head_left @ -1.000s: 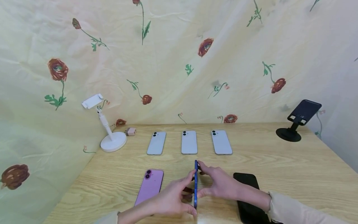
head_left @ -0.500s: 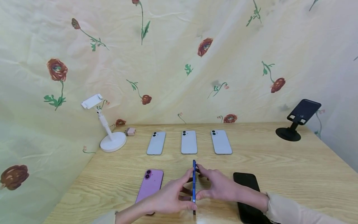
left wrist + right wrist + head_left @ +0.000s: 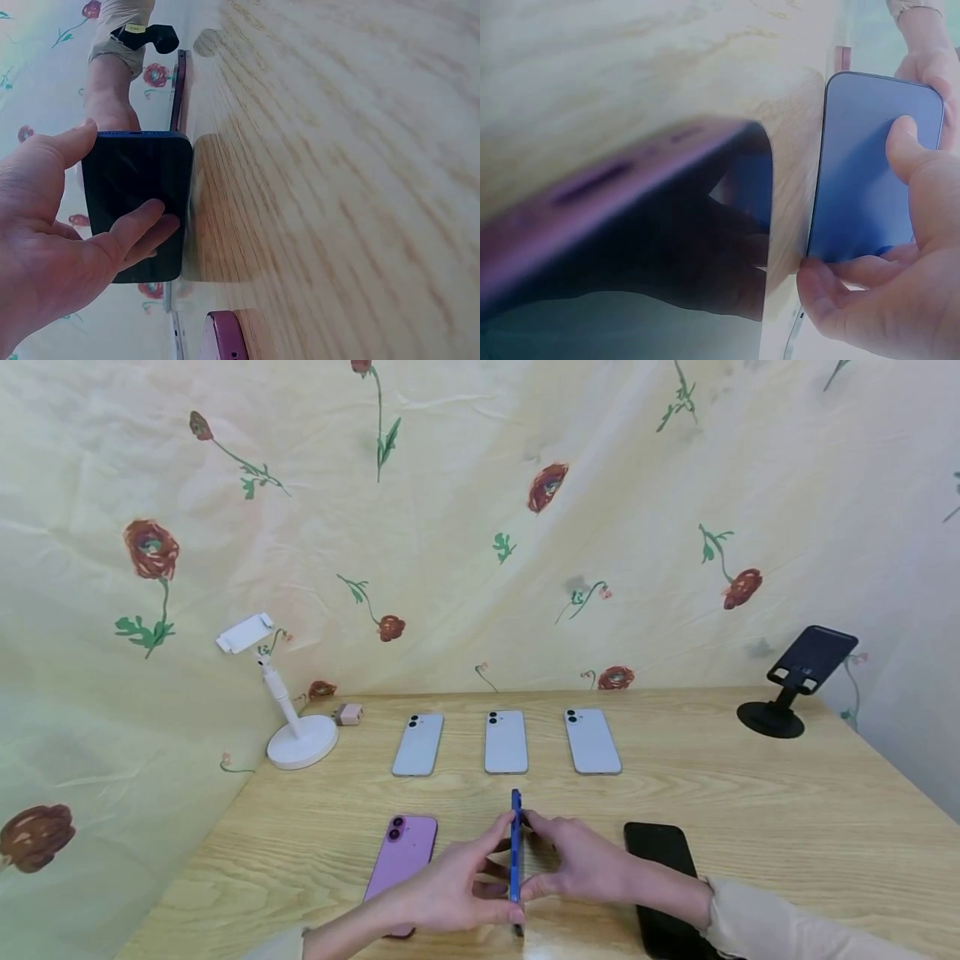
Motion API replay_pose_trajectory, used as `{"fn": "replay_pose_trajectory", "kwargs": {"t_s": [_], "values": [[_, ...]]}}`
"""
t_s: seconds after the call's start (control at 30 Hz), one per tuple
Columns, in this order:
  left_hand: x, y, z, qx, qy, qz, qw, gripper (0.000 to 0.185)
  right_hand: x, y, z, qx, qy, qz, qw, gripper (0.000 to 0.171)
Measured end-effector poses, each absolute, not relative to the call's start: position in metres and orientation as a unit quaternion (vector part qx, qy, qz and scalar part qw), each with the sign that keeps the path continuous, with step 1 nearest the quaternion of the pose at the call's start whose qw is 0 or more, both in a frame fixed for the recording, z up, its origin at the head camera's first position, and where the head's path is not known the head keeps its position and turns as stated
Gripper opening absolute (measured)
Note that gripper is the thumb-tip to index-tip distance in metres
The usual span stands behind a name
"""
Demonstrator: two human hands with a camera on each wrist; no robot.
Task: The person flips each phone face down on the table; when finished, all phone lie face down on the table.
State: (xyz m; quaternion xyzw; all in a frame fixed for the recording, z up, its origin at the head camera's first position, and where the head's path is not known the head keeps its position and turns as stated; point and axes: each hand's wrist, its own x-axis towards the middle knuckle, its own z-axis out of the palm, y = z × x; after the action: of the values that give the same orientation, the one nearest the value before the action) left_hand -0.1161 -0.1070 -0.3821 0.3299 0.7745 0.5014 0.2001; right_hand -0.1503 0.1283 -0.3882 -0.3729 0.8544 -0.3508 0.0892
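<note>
A blue smartphone [image 3: 515, 852] stands on its long side on the table, seen edge-on between both hands in the head view. My left hand [image 3: 450, 889] grips it from the left, thumb at the near end and fingertips spread over the black screen [image 3: 124, 180]. On the other side, the right hand [image 3: 581, 864] holds it with the thumb on the plain blue back [image 3: 862, 157] and fingers by the far end. A purple phone [image 3: 403, 860] lies camera side up beside the left forearm. Under the right forearm lies a phone with a dark screen [image 3: 660, 843] facing up.
Three pale phones, left [image 3: 418, 745], middle [image 3: 506, 742] and right [image 3: 592, 741], lie in a row farther back. A white phone stand [image 3: 303, 742] and a pink charger plug [image 3: 348, 714] stand back left. A black phone stand [image 3: 772, 718] is back right, before a flowered cloth.
Both hands have shifted the upright blue phone slightly to the left, keeping their hold. The other phones and the stands have stayed in place.
</note>
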Motion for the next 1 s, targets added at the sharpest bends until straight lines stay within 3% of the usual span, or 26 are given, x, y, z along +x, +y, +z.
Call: {"fn": "replay_pose_trajectory", "kwargs": {"t_s": [0.43, 1.0], "values": [[-0.114, -0.118, -0.386, 0.299, 0.767, 0.529, 0.207, 0.101, -0.148, 0.124, -0.394, -0.383, 0.88, -0.277, 0.052, 0.111], [-0.115, -0.131, -0.391, 0.287, 0.768, 0.532, 0.213, 0.099, -0.145, 0.123, -0.397, -0.345, 0.911, -0.212, 0.076, 0.114]]}}
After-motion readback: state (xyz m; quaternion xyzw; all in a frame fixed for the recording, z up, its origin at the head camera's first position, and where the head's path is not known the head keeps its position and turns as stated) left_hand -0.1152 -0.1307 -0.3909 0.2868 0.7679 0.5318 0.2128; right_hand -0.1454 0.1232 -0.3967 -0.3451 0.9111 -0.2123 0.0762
